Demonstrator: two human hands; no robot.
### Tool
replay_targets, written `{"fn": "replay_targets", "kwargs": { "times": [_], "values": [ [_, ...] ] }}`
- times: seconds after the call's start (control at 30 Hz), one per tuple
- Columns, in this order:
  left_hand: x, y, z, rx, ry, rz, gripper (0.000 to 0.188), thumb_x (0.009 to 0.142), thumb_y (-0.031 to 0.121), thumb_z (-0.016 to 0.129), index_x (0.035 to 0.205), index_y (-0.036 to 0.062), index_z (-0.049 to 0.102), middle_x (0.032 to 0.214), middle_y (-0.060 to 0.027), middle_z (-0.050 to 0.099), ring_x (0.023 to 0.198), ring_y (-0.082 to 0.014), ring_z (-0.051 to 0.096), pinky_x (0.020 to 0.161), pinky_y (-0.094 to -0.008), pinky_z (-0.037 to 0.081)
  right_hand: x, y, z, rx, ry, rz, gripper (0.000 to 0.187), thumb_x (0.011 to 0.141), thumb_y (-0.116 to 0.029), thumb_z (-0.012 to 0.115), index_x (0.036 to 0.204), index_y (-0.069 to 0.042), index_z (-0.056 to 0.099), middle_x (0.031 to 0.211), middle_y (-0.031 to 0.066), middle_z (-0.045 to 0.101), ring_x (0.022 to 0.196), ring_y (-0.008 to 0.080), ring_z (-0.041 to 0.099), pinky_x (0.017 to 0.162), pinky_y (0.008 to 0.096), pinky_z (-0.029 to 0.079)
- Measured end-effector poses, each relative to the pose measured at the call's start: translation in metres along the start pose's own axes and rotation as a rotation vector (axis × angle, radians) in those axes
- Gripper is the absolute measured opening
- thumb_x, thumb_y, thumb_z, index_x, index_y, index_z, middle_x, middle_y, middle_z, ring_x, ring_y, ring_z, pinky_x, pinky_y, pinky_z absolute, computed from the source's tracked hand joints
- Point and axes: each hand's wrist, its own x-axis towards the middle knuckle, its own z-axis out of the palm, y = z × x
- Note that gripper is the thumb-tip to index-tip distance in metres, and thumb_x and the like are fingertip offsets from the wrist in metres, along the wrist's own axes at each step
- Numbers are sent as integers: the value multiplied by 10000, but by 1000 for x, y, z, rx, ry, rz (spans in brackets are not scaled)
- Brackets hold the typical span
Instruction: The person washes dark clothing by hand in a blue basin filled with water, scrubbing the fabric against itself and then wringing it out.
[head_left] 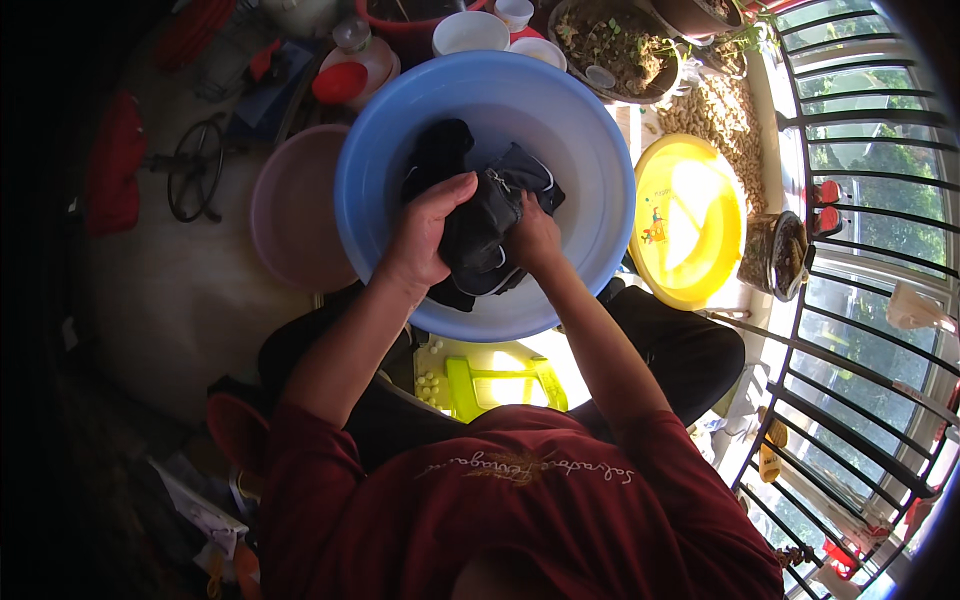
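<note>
A black garment [478, 222] with thin white piping lies bunched inside a large light blue basin [592, 190]. My left hand [420, 238] is wrapped around the near left side of the cloth, thumb up along it and the other fingers hidden behind it. On the cloth's right side my right hand [535, 238] grips a fold, fingers closed. A small metal-looking zip or chain shows between the two hands. More of the dark fabric slumps against the basin's bottom and far left. Whether there is water in the basin, I cannot tell.
Left of the blue basin stands a pink basin [290, 215]; right of it, a sunlit yellow basin [655, 270]. White bowls [470, 33] and a plant pot [615, 50] crowd the far side. A bright green plastic stool [463, 388] sits nearer me. Black window bars [870, 190] line the right.
</note>
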Motion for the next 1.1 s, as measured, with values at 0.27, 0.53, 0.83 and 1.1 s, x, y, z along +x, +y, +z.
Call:
{"fn": "replay_targets", "kwargs": {
  "times": [0.27, 0.53, 0.83, 1.1],
  "values": [
    [14, 11, -31, 408, 107, 164, 259, 845, 234, 625, 1013, 38, 596, 921, -20, 620, 840, -120, 588, 783, -246, 451, 19, 25, 3, 432, -141, 25, 343, 758, -126, 578, 1078, -5, 595, 1002, 173, 617, 876, 274, 606, 773, 326, 480],
    [11, -13, -57, 1144, 507, 627, 412, 763, 281, 719, 1030, 36, 522, 1003, -93, 500, 857, -165, 491, 759, -283, 415, -8, 2, -86, 529, -277, -22, 192, 815, -111, 459, 856, 20, 593, 708, 90, 579, 657, 171, 545, 625, 281, 444],
    [-12, -47, -24, 1247, 321, 824, 633, 669, 226, 776, 1171, 36, 441, 1023, -88, 478, 941, -199, 486, 866, -293, 389, -2, -12, -113, 721, -200, -75, 171, 854, -122, 396, 858, -13, 528, 635, 54, 546, 478, 132, 477, 433, 240, 378],
    [13, -32, -79, 536, 305, 253, 568, 555, -32, 525, 1123, -2, 529, 844, -50, 565, 757, -161, 544, 676, -255, 434, -21, -86, -165, 1614, -610, 422, 166, 889, -149, 431, 776, -65, 519, 510, -24, 465, 314, 31, 318, 300, 141, 278]
  ]
}}
